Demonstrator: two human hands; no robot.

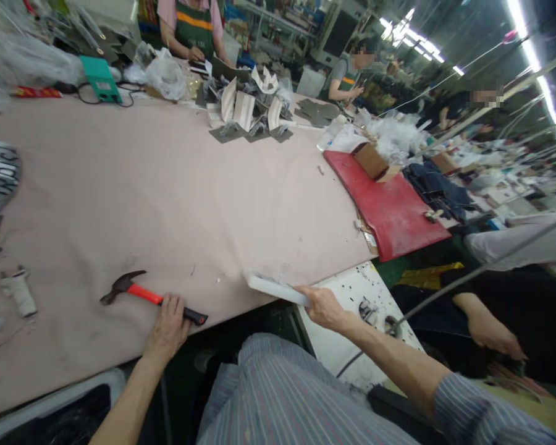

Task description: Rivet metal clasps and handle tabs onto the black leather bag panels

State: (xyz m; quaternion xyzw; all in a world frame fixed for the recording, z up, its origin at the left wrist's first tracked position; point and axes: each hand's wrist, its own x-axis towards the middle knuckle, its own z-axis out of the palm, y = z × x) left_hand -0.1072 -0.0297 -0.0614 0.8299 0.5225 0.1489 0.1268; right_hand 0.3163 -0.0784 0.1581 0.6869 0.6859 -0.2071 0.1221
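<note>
A claw hammer (pixel 143 293) with a dark head and a red and black handle lies on the cloth-covered table (pixel 176 185) near its front edge. My left hand (pixel 170 321) has its fingers over the middle of the handle, closed on it. Farther right, my right hand (pixel 323 306) grips one end of a flat white board (pixel 278 289). The board is seen mostly along its edge, and its far end is over the table's front edge. My right thumb and fingertips are partly hidden behind the board and hand.
At the back lie grey and white cut pieces (pixel 243 110), plastic bags (pixel 165 74) and a green device (pixel 101 79). A red sheet (pixel 389 207) bears a cardboard box (pixel 370 161). A white side table (pixel 347 296) adjoins at right; a co-worker's hand (pixel 493 330) is beyond it.
</note>
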